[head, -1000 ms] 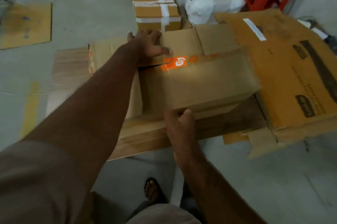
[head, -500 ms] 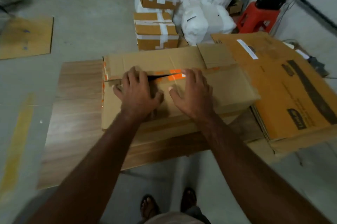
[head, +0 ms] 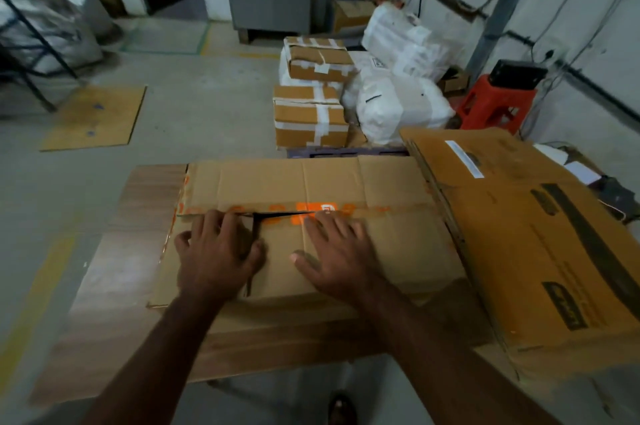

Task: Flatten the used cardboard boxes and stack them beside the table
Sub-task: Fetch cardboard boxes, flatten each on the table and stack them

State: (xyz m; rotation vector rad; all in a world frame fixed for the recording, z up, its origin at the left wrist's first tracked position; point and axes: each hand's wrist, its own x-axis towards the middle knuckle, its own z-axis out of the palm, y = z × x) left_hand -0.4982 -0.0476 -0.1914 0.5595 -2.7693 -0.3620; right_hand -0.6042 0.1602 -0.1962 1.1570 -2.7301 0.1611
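Observation:
A brown cardboard box (head: pixel 398 244) with orange tape along its middle seam lies nearly flat on the wooden table (head: pixel 114 272). My left hand (head: pixel 216 253) presses palm down on the box's near left part, fingers spread at the open seam. My right hand (head: pixel 337 253) presses flat on the near panel just right of it, fingertips at the orange tape. To the right, a stack of large flattened yellow-brown cardboard boxes (head: pixel 540 244) leans against the table's right side.
Behind the table stand two taped brown parcels (head: pixel 308 120) and white wrapped bundles (head: pixel 398 106). A red plastic stool (head: pixel 498 106) stands at the right wall. A flat cardboard sheet (head: pixel 95 118) lies on the floor at left. My foot (head: pixel 341 409) shows below the table edge.
A second ago my left hand reached to the box's far flap and my right held its near edge. Both hands now press on top, and the box lies flatter and wider.

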